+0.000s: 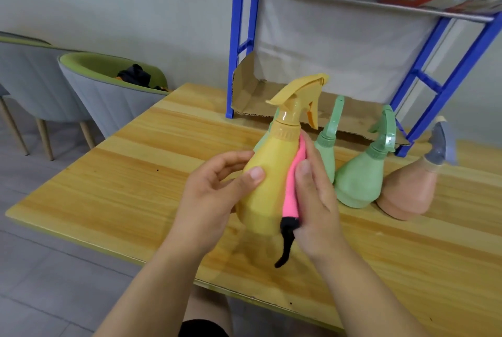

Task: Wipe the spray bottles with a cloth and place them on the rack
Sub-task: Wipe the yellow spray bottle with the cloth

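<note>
The left hand (212,195) is gripping the yellow spray bottle (271,173) by its body, thumb lying across the near face and fingers curling round the left side. It is holding the bottle up over the middle of the wooden table (135,173), nearly upright with the spray head on top. The right hand (317,201) is clasping the pink cloth (292,187) against the bottle's right side, thumb and fingers wrapping over it, while the cloth's black end is dangling below the palm. Just beyond and to the right, a green spray bottle (358,182) is standing on the table, and a second green bottle (326,144) is peeking out behind the right hand. Part of a third green one is showing behind the yellow bottle's shoulder. Further right, a peach bottle (407,190) with a grey-blue trigger is sitting beside the first green one. The blue rack (239,38) is standing at the table's far side, with cardboard (255,92) lining its shelves. None of the bottles is sitting on it. At the far left, a grey and green chair (108,103) is waiting by the table edge, with something dark lying on its seat.
</note>
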